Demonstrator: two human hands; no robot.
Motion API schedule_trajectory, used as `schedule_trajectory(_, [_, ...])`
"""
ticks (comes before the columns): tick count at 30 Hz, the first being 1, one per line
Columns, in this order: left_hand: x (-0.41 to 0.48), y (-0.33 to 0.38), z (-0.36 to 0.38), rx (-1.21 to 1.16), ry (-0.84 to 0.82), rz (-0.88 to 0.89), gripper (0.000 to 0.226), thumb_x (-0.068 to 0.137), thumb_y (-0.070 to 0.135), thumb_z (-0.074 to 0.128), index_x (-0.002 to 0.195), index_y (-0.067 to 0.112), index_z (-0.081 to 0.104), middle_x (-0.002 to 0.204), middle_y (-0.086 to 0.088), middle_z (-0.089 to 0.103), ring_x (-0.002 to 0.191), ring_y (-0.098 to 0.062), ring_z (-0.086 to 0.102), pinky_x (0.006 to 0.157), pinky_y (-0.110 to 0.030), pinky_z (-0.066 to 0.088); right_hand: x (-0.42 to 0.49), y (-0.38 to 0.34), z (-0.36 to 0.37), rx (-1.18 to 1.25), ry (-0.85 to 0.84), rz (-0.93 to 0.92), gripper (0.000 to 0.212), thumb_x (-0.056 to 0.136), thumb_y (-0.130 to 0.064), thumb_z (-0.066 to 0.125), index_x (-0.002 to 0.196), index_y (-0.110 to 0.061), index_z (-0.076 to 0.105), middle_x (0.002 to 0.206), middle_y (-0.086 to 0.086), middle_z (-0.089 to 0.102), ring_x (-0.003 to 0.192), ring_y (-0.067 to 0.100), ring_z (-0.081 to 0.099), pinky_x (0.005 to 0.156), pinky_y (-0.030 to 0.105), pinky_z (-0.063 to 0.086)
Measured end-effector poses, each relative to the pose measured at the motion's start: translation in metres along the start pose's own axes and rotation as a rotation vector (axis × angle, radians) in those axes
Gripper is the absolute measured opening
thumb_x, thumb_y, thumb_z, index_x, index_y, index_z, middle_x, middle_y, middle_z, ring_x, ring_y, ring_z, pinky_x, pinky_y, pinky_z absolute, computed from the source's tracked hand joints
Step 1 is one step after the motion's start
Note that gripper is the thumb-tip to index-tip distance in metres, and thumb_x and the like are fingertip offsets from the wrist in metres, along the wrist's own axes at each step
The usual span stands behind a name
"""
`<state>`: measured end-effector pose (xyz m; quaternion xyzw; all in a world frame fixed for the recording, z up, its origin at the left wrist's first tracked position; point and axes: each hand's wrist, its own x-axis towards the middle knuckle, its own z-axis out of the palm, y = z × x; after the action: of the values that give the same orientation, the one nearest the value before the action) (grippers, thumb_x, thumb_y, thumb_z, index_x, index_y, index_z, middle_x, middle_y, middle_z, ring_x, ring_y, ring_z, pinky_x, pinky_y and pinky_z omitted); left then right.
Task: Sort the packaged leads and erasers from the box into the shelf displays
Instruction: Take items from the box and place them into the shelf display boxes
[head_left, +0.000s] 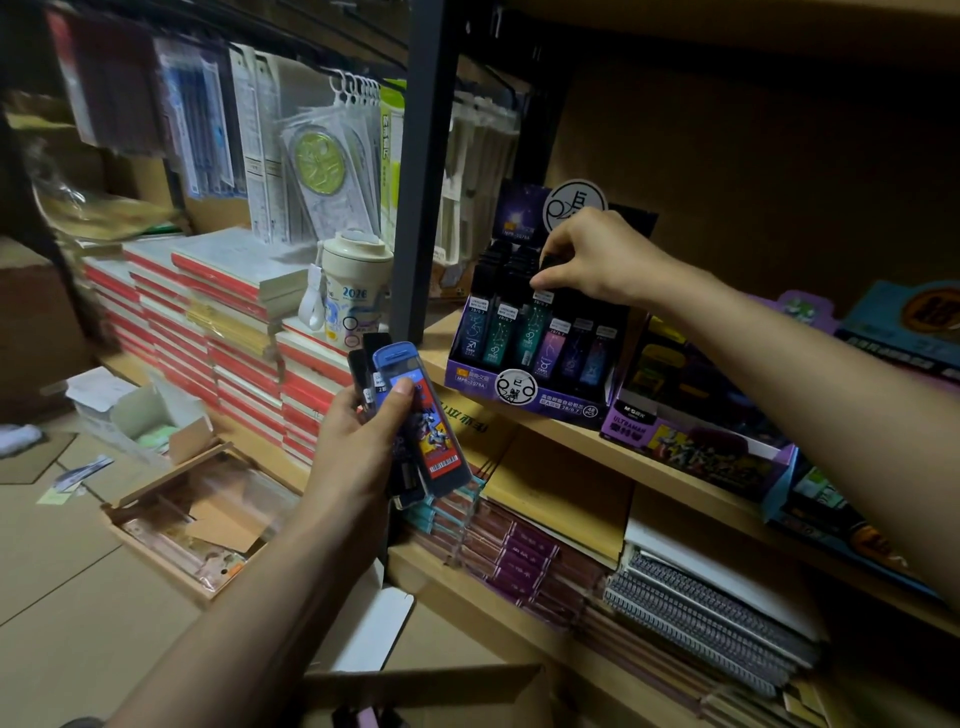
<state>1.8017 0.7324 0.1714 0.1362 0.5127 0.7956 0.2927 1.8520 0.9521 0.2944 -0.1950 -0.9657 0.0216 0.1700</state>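
My left hand (358, 431) grips a fan of lead packs, a blue-capped one with a red label (423, 415) in front and black-capped ones behind. My right hand (592, 260) pinches the black top of a lead pack (540, 275) standing in the purple constellation display box (524, 395) on the wooden shelf (576, 431). Several dark packs with teal and purple labels fill that display's rows. A purple Ultraman display (691, 436) stands to its right. The cardboard box (415, 680) sits at the bottom edge, its contents mostly hidden.
Stacks of red-edged notebooks (223, 332) and a cream cup (353, 291) stand left of the black shelf post (421, 171). Hanging rulers and stencils are above. Spiral notebooks (711, 618) fill the lower shelf. Open cartons (192, 519) lie on the floor at left.
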Motion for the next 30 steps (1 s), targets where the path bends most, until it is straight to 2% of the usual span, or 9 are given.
schedule_trajectory(5, [0.002,-0.001,0.0,0.007,0.004,-0.01,0.032,0.093,0.025,0.053,0.123,0.012,0.05,0.093,-0.004,0.063,0.074,-0.015,0.064,0.049,-0.026,0.054,0.0,-0.001,-0.002,-0.011,-0.004,-0.003,0.023,0.08,-0.027,0.073,0.088,-0.006,0.072,0.086,0.01,0.069,0.085,0.018,0.062,0.077,0.031,0.049])
schedule_trajectory(7, [0.002,-0.001,0.0,0.01,0.005,-0.019,0.036,0.093,0.025,0.054,0.125,0.011,0.048,0.095,-0.005,0.063,0.075,-0.015,0.064,0.051,-0.028,0.054,0.0,-0.003,-0.002,-0.016,-0.01,-0.012,0.023,0.079,-0.027,0.073,0.088,-0.006,0.072,0.085,0.01,0.069,0.084,0.018,0.063,0.076,0.031,0.049])
schedule_trajectory(12, [0.003,-0.002,0.001,0.019,0.01,-0.014,0.036,0.093,0.024,0.053,0.126,0.012,0.048,0.091,-0.002,0.062,0.07,-0.011,0.064,0.049,-0.023,0.055,-0.001,-0.006,0.002,-0.027,-0.02,-0.009,0.023,0.079,-0.028,0.073,0.088,-0.007,0.072,0.083,0.009,0.069,0.082,0.017,0.061,0.07,0.025,0.041])
schedule_trajectory(15, [0.002,-0.003,0.001,0.021,0.013,-0.011,0.038,0.093,0.025,0.054,0.128,0.012,0.047,0.092,-0.002,0.062,0.073,-0.012,0.064,0.054,-0.028,0.052,-0.004,-0.008,0.014,-0.077,-0.014,-0.025,0.028,0.08,-0.029,0.073,0.096,-0.007,0.07,0.09,0.01,0.069,0.088,0.02,0.061,0.074,0.028,0.045])
schedule_trajectory(18, [0.003,-0.003,0.0,0.016,0.015,-0.008,0.038,0.093,0.025,0.053,0.128,0.012,0.047,0.093,-0.002,0.062,0.075,-0.013,0.063,0.058,-0.029,0.049,-0.007,-0.008,0.026,-0.137,0.028,-0.026,0.038,0.08,-0.03,0.072,0.109,-0.009,0.061,0.103,0.012,0.064,0.096,0.026,0.058,0.08,0.036,0.048])
schedule_trajectory(20, [0.003,-0.003,0.0,0.019,0.012,-0.011,0.038,0.093,0.026,0.053,0.127,0.012,0.047,0.094,-0.002,0.062,0.075,-0.013,0.064,0.056,-0.029,0.05,-0.01,-0.007,0.028,-0.106,0.055,-0.011,0.039,0.079,-0.03,0.073,0.107,-0.012,0.052,0.103,0.011,0.059,0.094,0.026,0.055,0.08,0.04,0.048])
schedule_trajectory(23, [0.003,-0.003,0.0,0.021,0.004,-0.013,0.036,0.093,0.025,0.054,0.126,0.011,0.048,0.093,-0.003,0.063,0.072,-0.013,0.065,0.056,-0.029,0.053,-0.017,-0.007,0.024,-0.034,0.133,-0.028,0.032,0.08,-0.029,0.072,0.098,-0.015,0.05,0.099,0.007,0.058,0.093,0.02,0.051,0.079,0.037,0.045])
schedule_trajectory(26, [0.004,-0.004,-0.001,0.011,0.0,-0.009,0.038,0.093,0.025,0.054,0.127,0.01,0.048,0.095,-0.005,0.064,0.076,-0.017,0.065,0.061,-0.033,0.052,-0.027,-0.003,0.017,-0.035,0.283,0.005,0.022,0.084,-0.022,0.067,0.1,-0.01,0.057,0.104,0.008,0.056,0.098,0.021,0.049,0.083,0.034,0.042])
schedule_trajectory(30, [0.004,-0.005,0.0,0.011,-0.015,-0.002,0.039,0.092,0.027,0.055,0.127,0.012,0.049,0.094,-0.004,0.064,0.076,-0.015,0.066,0.059,-0.031,0.051,-0.038,0.003,0.017,-0.035,0.26,0.082,0.016,0.087,-0.015,0.063,0.102,-0.009,0.064,0.106,0.009,0.06,0.099,0.023,0.057,0.085,0.035,0.047])
